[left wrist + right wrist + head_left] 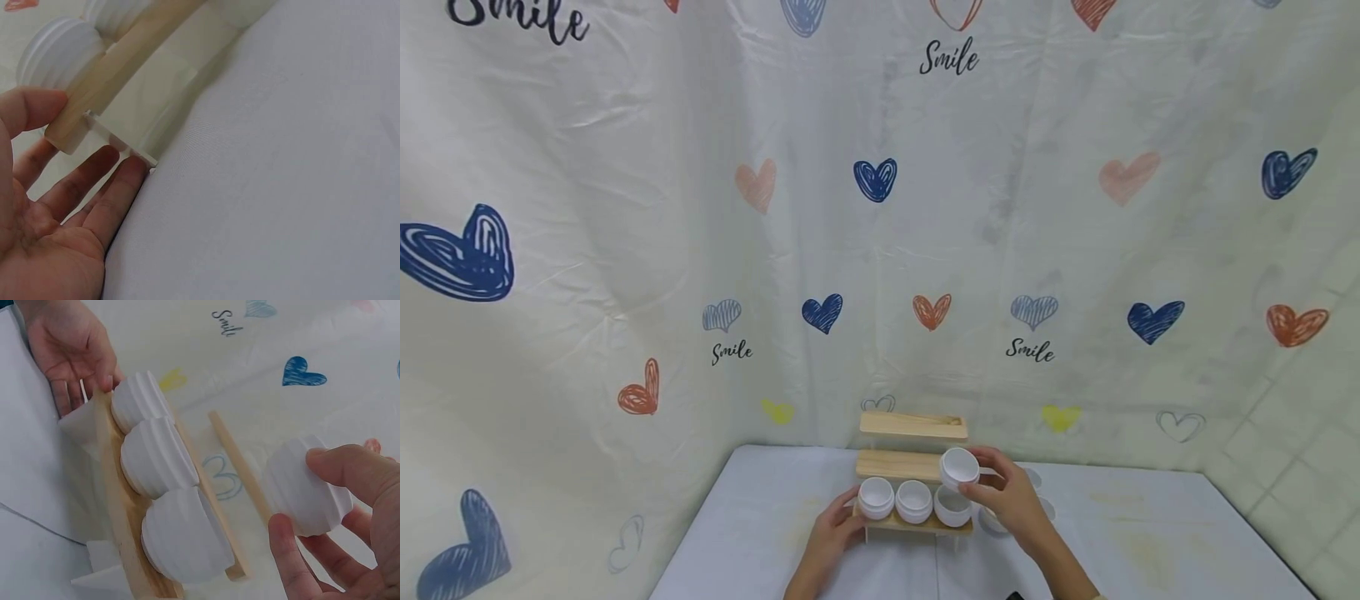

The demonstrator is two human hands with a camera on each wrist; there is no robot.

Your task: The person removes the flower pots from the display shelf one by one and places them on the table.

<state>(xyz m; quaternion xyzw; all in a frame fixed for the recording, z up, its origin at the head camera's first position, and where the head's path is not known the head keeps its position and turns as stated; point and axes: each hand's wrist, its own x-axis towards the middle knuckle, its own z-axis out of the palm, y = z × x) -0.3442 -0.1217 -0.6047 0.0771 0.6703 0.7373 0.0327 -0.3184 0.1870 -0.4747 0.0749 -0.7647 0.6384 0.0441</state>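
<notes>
A tiered wooden stand (895,464) with pale boards and white supports stands on the table. On its front board sit three small white ribbed pots (913,502) in a row, mouths up. My left hand (835,529) pinches the left end of that board (69,134), thumb on top and index finger beneath, the other fingers near the white support leg (122,140). My right hand (1011,500) holds another white pot (306,484) between thumb and fingers. This pot is raised at the right end of the middle board, above the rightmost pot in the row.
More white pots (992,522) stand on the table behind my right hand, partly hidden by it. The stand's top board (910,427) is close to a white backdrop (970,250) printed with hearts. A white cloth (1120,533) covers the table. A small dark object (1015,596) shows at the bottom edge.
</notes>
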